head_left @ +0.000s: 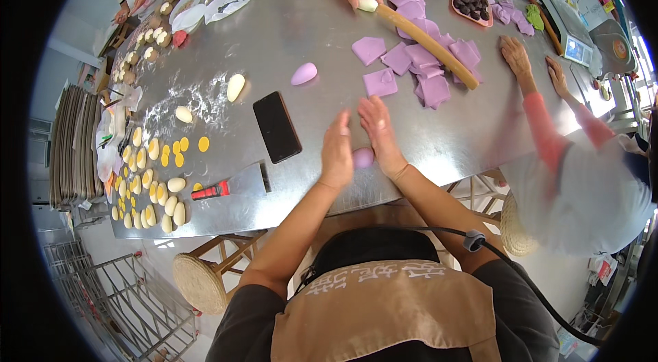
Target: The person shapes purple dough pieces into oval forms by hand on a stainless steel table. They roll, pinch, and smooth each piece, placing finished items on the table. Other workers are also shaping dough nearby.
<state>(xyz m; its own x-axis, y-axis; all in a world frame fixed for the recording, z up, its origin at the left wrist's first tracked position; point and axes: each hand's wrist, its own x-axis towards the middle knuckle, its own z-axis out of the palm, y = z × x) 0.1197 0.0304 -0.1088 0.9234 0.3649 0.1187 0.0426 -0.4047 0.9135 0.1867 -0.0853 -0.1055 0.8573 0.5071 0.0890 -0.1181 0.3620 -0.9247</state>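
A small purple dough ball (363,158) rests on the steel table between the heels of my two hands. My left hand (337,153) stands on edge at its left, fingers stretched out and pointing away from me. On the other side, my right hand (381,136) touches or nearly touches the ball, its fingers also straight. Neither hand has its fingers closed. Ahead of my right hand lie flat purple dough pieces (380,82), several overlapping in a loose pile. A smooth purple egg-shaped dough piece (303,74) lies farther off to the left.
A black phone (277,127) and a red-handled scraper (233,182) lie left of my hands. Egg-shaped pieces and yellow discs (203,144) cover the table's left end. A wooden rolling pin (432,47) crosses the purple pile. Co-workers' hands (515,55) rest at right and work at the far side.
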